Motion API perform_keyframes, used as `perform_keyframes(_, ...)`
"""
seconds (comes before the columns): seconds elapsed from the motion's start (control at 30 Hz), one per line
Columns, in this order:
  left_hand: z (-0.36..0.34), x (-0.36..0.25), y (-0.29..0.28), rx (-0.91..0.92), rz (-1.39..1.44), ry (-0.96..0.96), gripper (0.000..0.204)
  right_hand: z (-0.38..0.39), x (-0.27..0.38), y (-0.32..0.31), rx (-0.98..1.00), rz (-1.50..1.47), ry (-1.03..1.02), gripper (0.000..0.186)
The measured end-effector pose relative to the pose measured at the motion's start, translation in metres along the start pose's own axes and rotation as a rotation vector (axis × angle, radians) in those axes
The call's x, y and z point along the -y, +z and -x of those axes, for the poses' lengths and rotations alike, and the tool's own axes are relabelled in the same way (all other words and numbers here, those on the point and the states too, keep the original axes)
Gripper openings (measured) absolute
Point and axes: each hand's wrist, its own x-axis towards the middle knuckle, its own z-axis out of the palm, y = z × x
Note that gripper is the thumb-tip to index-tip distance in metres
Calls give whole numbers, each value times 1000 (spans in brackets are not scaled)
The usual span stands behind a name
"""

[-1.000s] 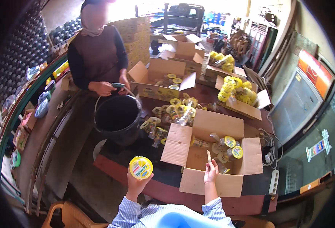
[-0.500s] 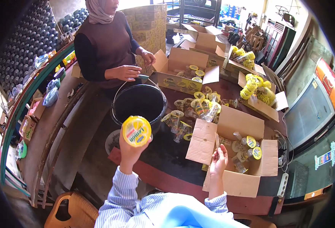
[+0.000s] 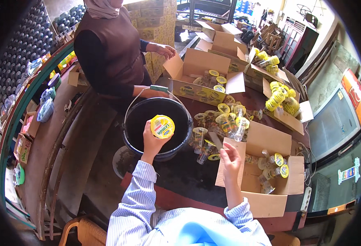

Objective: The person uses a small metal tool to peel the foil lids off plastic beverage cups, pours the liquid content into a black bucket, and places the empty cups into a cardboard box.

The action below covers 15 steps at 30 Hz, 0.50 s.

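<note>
My left hand grips a plastic cup with a yellow printed lid, lid toward me. It is held over the mouth of a black bucket with a wire handle. My right hand is raised over the near box's left flap, fingers bent around a thin, flat brownish strip whose kind I cannot make out. Beyond the strip lies a heap of clear cups with yellow lids. More such cups lie inside the open cardboard box at my right.
A co-worker stands behind the bucket, one hand by its green grip. Another open carton holds cups. Boxes of stacked yellow lids stand at the far right. A glass-fronted cooler borders the table. A chair is at lower left.
The bucket has come nearer and to the right, its handle swinging over. My left hand, with the cup, has moved up and right over it. My right hand has shifted slightly left and up.
</note>
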Motion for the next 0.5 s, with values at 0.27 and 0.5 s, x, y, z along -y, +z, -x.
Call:
perform_keyframes(0.27,-1,15,8,-38,-12,-59,56,-48,13,101,465,511,-474,23)
perform_keyframes(0.5,-4,7,3,-14,-7,-94,54,-62,-6,134,669,671,-680,30)
